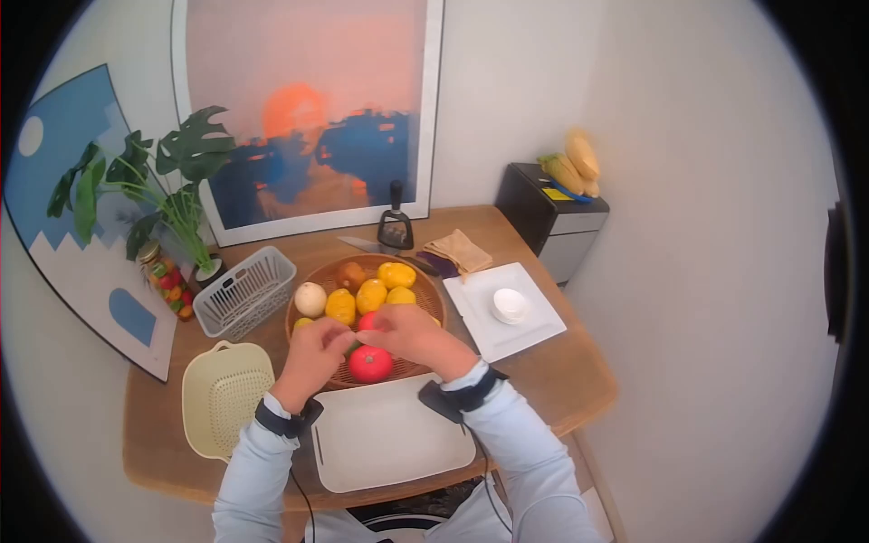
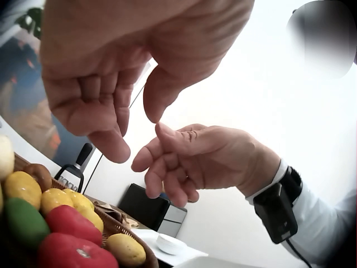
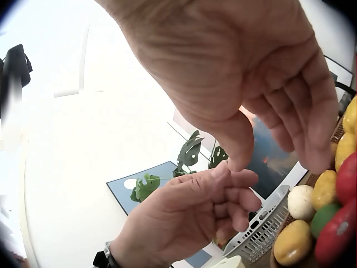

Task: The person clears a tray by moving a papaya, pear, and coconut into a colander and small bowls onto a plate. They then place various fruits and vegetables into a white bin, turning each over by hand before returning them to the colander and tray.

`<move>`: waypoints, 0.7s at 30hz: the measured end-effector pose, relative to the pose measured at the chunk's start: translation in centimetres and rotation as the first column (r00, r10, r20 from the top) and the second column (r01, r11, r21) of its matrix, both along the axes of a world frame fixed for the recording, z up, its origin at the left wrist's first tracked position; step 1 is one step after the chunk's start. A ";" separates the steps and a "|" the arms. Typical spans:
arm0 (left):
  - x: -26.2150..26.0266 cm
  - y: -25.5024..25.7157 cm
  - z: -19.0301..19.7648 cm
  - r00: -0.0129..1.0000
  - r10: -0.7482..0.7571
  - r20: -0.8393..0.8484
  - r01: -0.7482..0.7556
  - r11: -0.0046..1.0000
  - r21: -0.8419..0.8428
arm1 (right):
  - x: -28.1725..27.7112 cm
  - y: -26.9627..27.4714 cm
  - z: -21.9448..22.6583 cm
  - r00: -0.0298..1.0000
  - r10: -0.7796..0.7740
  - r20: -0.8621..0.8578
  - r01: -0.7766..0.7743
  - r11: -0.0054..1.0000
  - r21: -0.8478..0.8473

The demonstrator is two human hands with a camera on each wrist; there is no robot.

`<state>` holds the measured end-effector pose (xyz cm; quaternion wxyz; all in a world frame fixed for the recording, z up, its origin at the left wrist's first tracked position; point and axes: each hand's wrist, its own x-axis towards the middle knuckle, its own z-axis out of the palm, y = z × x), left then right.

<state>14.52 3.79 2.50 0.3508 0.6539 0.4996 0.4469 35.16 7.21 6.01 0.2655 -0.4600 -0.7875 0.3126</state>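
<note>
Both hands are raised over a round wicker basket (image 1: pixel 441 312) of produce, and nothing shows held in either. My left hand (image 1: pixel 312 355) has its fingers loosely bent. Opposite it, my right hand (image 1: pixel 416 338) has a similar relaxed curl. In the left wrist view, the right hand's thumb (image 2: pixel 181 142) comes right up to the left thumb tip (image 2: pixel 159 106). Below them the basket holds a red tomato (image 1: pixel 371 364), a second red one, a green oval piece (image 2: pixel 27 224), a white onion (image 1: pixel 310 300), a brown round piece (image 1: pixel 351 275) and several yellow pieces (image 1: pixel 340 308).
A white tray (image 1: pixel 394 439) lies in front of the basket, a cream colander (image 1: pixel 226 398) and grey plastic basket (image 1: pixel 244 294) at left. At right is a square white plate (image 1: pixel 520 339) with a small bowl (image 1: pixel 510 306). Behind stand a black-handled tool (image 1: pixel 396 231) and a folded cloth (image 1: pixel 459 251).
</note>
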 end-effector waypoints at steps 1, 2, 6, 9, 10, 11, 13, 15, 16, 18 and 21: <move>0.3 0.4 0.2 0.988 -0.018 0.155 0.021 1.000 -0.019 | -0.3 0.4 -0.2 1.000 -0.023 -0.015 0.023 1.000 -0.018; 0.6 0.6 0.6 0.981 -0.014 0.193 0.026 0.998 -0.059 | -0.5 0.8 -0.5 0.999 -0.044 -0.030 0.043 0.998 -0.036; 0.8 0.7 1.4 0.964 -0.016 0.266 0.056 0.988 -0.147 | 1.1 1.7 -1.6 0.987 -0.160 -0.030 0.162 0.983 0.083; 0.3 -0.5 1.4 0.972 -0.023 0.233 0.060 0.986 -0.154 | 6.1 5.6 -5.5 0.944 -0.321 0.074 0.301 0.932 0.202; 0.0 -1.1 1.4 0.976 -0.023 0.216 0.058 0.986 -0.156 | 8.6 7.0 -6.8 0.929 -0.355 0.104 0.319 0.912 0.258; -0.6 -1.7 1.0 0.992 -0.033 0.120 0.048 0.991 -0.125 | 10.8 8.1 -8.1 0.875 -0.456 0.164 0.401 0.871 0.285; -1.7 -3.1 0.0 0.997 -0.040 -0.072 0.036 0.998 -0.057 | 14.3 8.6 -8.2 0.722 -0.604 0.338 0.548 0.797 0.255; -1.5 -5.1 0.3 0.989 -0.013 -0.148 0.016 1.000 0.020 | 16.6 8.7 -7.4 0.609 -0.641 0.466 0.636 0.747 0.197; -1.4 -6.1 0.5 0.982 0.004 -0.188 0.007 0.998 0.061 | 17.6 8.7 -7.8 0.594 -0.647 0.479 0.649 0.737 0.190; -1.4 -7.7 0.6 0.981 0.004 -0.194 0.007 0.999 0.052 | 19.9 9.3 -9.3 0.608 -0.627 0.487 0.650 0.746 0.148; -1.8 -8.8 -0.1 0.982 -0.003 -0.191 0.003 1.000 -0.002 | 22.4 11.4 -12.2 0.701 -0.541 0.465 0.595 0.803 0.037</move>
